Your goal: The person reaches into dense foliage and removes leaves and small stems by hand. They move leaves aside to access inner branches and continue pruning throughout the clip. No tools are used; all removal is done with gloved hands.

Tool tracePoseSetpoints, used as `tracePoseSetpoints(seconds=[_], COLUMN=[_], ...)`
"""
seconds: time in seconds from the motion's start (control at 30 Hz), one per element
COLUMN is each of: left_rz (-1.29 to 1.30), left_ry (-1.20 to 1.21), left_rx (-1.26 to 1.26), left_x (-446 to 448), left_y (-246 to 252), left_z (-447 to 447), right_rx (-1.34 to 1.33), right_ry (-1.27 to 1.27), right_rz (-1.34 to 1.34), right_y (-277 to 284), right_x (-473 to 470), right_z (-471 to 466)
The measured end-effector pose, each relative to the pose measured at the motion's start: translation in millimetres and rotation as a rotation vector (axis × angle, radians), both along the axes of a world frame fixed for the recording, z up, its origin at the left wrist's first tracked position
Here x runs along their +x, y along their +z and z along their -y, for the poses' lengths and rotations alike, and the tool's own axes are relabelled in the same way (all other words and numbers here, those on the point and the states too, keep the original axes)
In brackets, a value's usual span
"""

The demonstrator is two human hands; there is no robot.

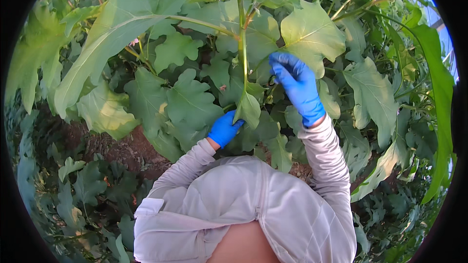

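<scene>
My left hand (225, 128), in a blue glove, is low among the leaves of a plant that looks like eggplant. Its fingertips meet the edge of a small drooping leaf (249, 109) and are partly hidden by it; a firm grip cannot be made out. Higher and to the right is my right hand (298, 87), also gloved in blue, with curled, slightly blurred fingers. It is just below a broad, pale-lit leaf (310, 33), to the right of the upright green stem (241, 18). Nothing is visible in its fingers.
A large leaf (109, 40) arches out to the left of the stem. Pinkish flowers (134, 42) show among the foliage. Brown soil (128, 149) appears at lower left. A long leaf (437, 109) hangs along the right rim.
</scene>
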State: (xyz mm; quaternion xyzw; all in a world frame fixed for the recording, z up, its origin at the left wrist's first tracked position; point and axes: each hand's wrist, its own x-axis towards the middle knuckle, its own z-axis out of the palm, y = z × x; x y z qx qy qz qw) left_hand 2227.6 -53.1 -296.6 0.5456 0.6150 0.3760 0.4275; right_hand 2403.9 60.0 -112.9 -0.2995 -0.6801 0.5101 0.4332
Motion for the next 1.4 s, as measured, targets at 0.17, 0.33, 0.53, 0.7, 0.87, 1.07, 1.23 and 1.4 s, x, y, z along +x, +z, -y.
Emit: tracePoseSetpoints(seconds=[0.17,0.33,0.53,0.7,0.87,1.07,1.23,1.4], left_rz=[-0.038,-0.09,-0.113,-0.155,-0.124,-0.18,-0.147,0.09], left_ry=[0.084,0.095,0.04,-0.004,-0.031,-0.071,-0.212,-0.668], left_rx=[0.062,0.099,0.116,0.064,0.121,0.098,0.069,-0.041], left_x=[33,13,-21,-32,-33,-41,-33,-76], left_y=[-2,1,8,7,2,-6,12,118], left_z=[23,33,31,32,27,19,16,-6], right_rx=[0.389,0.236,-0.273,-0.586,-0.998,-0.892,-1.116,-0.236], right_ry=[-0.262,-0.092,0.185,0.299,0.433,0.296,-0.084,-0.009], right_rz=[0.766,0.77,-0.114,-0.519,-0.916,-0.974,-1.028,-0.322], right_y=[57,51,6,-20,-30,-45,-67,-22], right_x=[-70,-87,-76,-89,-99,-98,-94,-23], right_z=[-70,-91,-80,-78,-66,-61,-40,4])
